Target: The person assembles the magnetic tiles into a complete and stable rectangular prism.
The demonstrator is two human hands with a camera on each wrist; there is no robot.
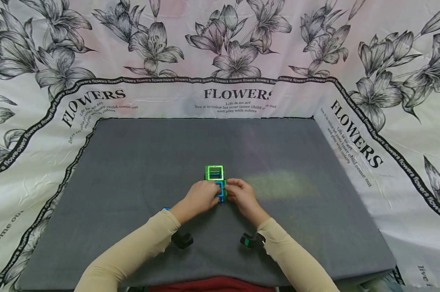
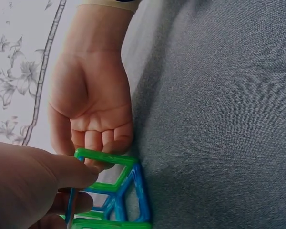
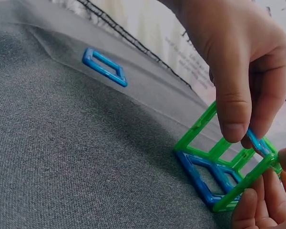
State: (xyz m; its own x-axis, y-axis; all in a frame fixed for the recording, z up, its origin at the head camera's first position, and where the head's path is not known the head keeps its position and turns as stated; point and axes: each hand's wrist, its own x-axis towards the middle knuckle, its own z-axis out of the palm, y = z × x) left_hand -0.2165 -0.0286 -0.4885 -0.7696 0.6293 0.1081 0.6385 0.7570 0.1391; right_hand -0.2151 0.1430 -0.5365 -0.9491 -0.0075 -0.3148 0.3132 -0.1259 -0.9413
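Note:
My left hand and right hand meet over a small box-like build of green and blue square magnetic tiles at the middle of the table. In the right wrist view, the left thumb and fingers pinch a blue magnetic tile at the build's upper side. The right hand grips a green magnetic tile of the same build, thumb at its corner and fingers behind it. More blue tiles form the side lying along the cloth. Seen from the left wrist, curled right fingers stand behind a green frame.
A loose blue square tile lies on the grey cloth, mostly hidden under the left forearm in the head view. White flower-printed fabric rises behind and beside the table. Each wrist carries a dark device.

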